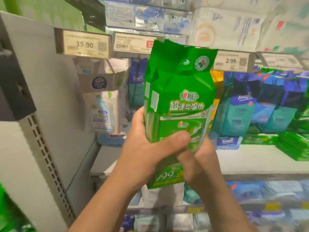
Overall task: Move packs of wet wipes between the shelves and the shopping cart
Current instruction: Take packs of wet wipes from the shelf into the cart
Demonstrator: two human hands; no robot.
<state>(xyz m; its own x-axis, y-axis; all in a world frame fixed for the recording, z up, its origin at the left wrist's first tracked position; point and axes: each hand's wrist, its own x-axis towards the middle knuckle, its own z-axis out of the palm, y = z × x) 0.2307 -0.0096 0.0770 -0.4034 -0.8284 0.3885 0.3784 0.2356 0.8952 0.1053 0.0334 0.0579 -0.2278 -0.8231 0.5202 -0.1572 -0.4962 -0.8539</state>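
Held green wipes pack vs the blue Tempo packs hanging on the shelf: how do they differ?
The tall green plastic wipes pack is gripped by both hands, left hand and right hand; the blue Tempo packs hang untouched. Green pack is in front of the shelf; the Tempo packs sit inside it. Both are upright soft packs.

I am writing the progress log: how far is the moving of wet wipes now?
Done: nothing that shows; no cart is in view. In hand: the left hand and right hand both grip one green pack, upright before the shelf. Left: placing it.
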